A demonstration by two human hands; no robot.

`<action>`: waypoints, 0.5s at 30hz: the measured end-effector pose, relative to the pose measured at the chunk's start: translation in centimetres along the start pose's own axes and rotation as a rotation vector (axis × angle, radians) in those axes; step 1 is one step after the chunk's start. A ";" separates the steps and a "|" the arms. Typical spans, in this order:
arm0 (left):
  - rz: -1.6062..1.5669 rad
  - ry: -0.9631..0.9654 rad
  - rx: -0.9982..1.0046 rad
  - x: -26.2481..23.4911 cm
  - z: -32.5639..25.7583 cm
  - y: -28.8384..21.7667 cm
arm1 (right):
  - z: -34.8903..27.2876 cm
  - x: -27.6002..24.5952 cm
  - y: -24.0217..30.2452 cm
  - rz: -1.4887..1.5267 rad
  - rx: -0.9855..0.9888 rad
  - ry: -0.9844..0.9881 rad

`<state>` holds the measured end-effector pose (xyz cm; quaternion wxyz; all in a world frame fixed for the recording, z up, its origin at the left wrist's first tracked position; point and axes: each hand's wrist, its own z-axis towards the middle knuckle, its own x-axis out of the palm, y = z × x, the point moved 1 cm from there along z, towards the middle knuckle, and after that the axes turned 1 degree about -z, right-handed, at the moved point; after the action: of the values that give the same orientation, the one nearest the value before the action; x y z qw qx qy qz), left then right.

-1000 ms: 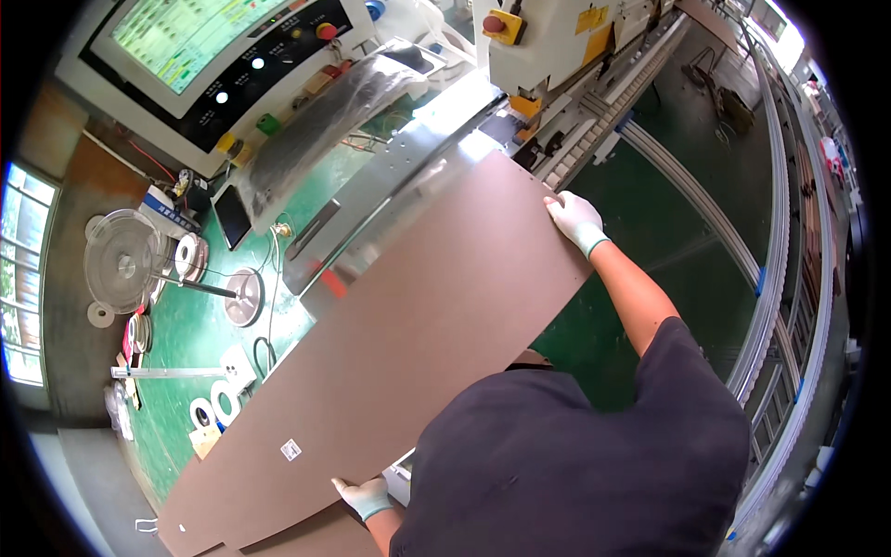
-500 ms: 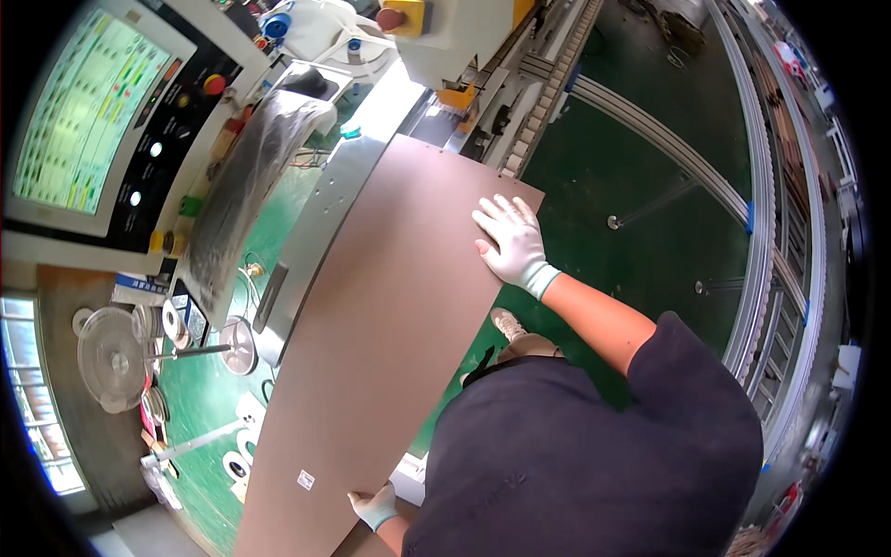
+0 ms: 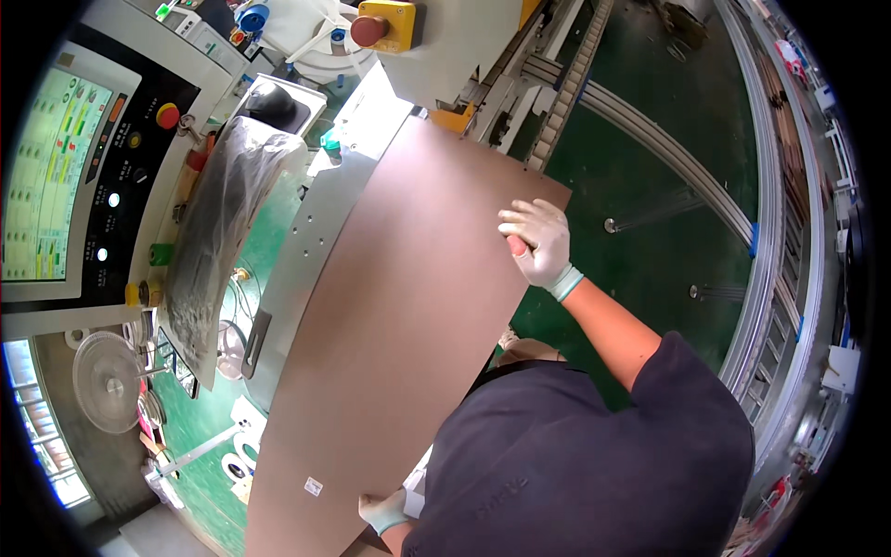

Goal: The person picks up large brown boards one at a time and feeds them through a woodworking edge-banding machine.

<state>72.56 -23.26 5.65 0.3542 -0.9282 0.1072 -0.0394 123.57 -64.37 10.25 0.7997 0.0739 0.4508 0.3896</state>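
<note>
A long brownish-pink flat panel [image 3: 390, 306], bearing a small white label [image 3: 314, 486], lies in front of me. It partly covers a grey metal machine bed [image 3: 288, 269]. Both my hands wear white gloves with bare thumb tips. At the panel's right edge, close to its far corner, rests my right hand [image 3: 540, 243], fingers curled in and drawn together, the thumb bent beside them. Near the lower end, my left hand [image 3: 382, 511] grips the closest edge, thumb on top; its fingers underneath are hidden.
To the left stand a control screen [image 3: 51, 176] with buttons and a plastic-covered keyboard tray [image 3: 232, 204]. A yellow box with a red stop button [image 3: 369, 32] is at the back. Conveyor rails [image 3: 571, 84] run beyond the panel; an aluminium frame [image 3: 761, 213] curves along the right.
My right hand has gone from flat with spread fingers to curled fingers, slightly to the right at the panel edge. My left hand keeps its grip. The view has shifted toward the machine.
</note>
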 end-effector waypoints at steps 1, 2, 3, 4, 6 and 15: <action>0.102 0.074 0.045 1.3 -0.5 0.2 | 0.7 -0.2 -1.2 -0.005 -0.015 -0.014; -0.171 0.018 -0.125 2.7 -0.8 0.8 | 1.4 -0.5 -2.3 -0.004 -0.037 -0.021; -0.241 0.011 -0.157 6.0 -2.6 0.4 | 2.1 -0.7 -3.5 0.043 -0.036 -0.013; -0.311 0.000 -0.189 9.3 -4.5 -0.1 | 2.8 -1.1 -4.4 0.031 -0.032 -0.010; -0.412 0.017 -0.247 13.7 -7.0 -0.3 | 4.0 -1.5 -6.3 0.003 -0.031 -0.014; -0.758 0.228 -0.519 23.3 -13.9 2.3 | 8.2 -2.7 -17.1 -0.103 -0.038 0.026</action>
<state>92.78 -39.25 14.42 0.0573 -0.9494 -0.1948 -0.2396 138.70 -76.09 8.80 0.8141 0.0304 0.4568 0.3572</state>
